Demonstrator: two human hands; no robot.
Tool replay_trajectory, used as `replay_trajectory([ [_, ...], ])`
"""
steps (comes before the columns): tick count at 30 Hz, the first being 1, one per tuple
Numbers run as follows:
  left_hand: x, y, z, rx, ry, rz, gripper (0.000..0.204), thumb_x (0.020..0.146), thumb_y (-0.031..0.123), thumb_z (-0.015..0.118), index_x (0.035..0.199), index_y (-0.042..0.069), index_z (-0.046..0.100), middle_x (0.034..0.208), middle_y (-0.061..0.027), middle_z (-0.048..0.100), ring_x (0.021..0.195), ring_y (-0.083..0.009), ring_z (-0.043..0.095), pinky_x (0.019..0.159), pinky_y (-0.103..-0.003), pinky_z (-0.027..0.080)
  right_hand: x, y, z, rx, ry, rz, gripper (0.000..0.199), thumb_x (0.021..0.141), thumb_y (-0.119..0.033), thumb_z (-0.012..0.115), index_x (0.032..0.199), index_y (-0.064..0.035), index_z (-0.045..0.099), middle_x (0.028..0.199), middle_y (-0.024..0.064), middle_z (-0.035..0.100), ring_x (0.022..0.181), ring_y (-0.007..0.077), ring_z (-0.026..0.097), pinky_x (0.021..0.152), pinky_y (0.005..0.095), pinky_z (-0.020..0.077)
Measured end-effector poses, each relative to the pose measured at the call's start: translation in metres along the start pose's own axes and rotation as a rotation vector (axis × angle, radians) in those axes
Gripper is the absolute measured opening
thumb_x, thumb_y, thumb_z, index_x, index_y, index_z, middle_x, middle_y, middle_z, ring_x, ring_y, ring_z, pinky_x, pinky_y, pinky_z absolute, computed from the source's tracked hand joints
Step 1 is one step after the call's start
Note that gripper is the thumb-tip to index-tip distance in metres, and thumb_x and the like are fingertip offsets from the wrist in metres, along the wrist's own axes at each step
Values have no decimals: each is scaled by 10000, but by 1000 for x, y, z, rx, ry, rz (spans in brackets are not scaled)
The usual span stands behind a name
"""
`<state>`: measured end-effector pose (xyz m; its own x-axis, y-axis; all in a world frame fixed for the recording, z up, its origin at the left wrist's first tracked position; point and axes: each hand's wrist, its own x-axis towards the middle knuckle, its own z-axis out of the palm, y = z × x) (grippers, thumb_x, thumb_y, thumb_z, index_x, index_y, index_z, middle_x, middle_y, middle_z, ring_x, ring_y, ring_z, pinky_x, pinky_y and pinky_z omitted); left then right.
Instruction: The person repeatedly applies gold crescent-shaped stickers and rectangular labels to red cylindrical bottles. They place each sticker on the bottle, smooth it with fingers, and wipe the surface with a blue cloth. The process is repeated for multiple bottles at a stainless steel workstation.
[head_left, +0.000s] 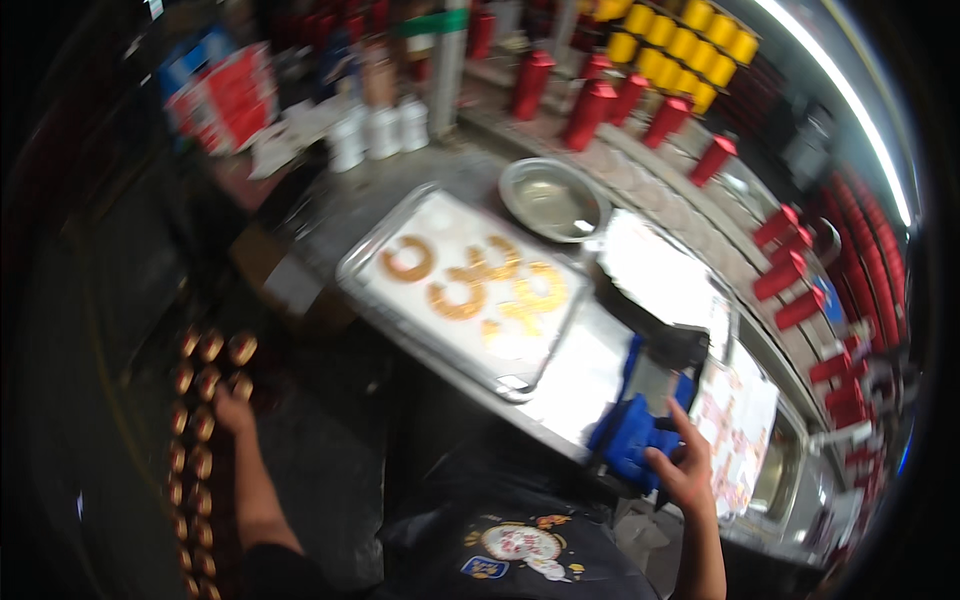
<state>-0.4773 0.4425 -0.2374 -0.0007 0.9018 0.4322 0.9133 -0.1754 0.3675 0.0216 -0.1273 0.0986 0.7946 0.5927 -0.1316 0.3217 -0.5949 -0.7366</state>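
Note:
My left hand (235, 410) reaches down at the left, against rows of small round gold-rimmed pieces (202, 426). Its fingers are blurred among them, so a grip cannot be made out. Over the table's front edge my right hand (685, 465) is open, thumb and forefinger apart, holding nothing. Just beside it is a blue device (630, 440) with a dark upper part; whether the fingers touch it is unclear. In the middle, a shallow metal tray (440, 345) lined with white carries several gold ring-shaped and C-shaped pieces (457, 298).
Behind the tray is a round metal bowl (553, 200). A second tray with a white sheet (650, 265) lies to its right, and a sheet with pinkish pieces (735, 420) farther right. Red cylinders (590, 115) line the back ledge. White bottles (382, 132) stand at the back left.

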Motion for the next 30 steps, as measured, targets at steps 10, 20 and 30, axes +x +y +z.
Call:
replay_trajectory([
  [10, 38, 301, -37, -996, -26, 27, 268, 1018, 106, 635, 1141, -99, 514, 1278, -234, 635, 1179, -234, 632, 1000, -348, 518, 23, 41, -14, 945, 184, 338, 382, 997, -254, 576, 1248, 10, 690, 980, 89, 738, 718, 116, 637, 684, 269, 512],
  [20, -7, 889, 28, -1039, -387, 882, 861, 755, 463, 865, 1295, -83, 475, 1351, -314, 503, 1268, -444, 498, 1074, -476, 406, 1, 101, -19, 1478, 276, 270, 341, 916, -16, 656, 1252, 26, 612, 1120, 115, 694, 1033, 192, 687, 946, 336, 546],
  [30, 24, 1060, 183, -677, -229, 860, 1122, 725, 649, 792, 1472, -106, 429, 1435, -314, 537, 1361, -423, 504, 1143, -431, 376, -14, 149, -24, 1516, 498, 287, 331, 942, -35, 656, 1268, 3, 607, 1151, 63, 648, 1057, 124, 627, 948, 275, 514],
])
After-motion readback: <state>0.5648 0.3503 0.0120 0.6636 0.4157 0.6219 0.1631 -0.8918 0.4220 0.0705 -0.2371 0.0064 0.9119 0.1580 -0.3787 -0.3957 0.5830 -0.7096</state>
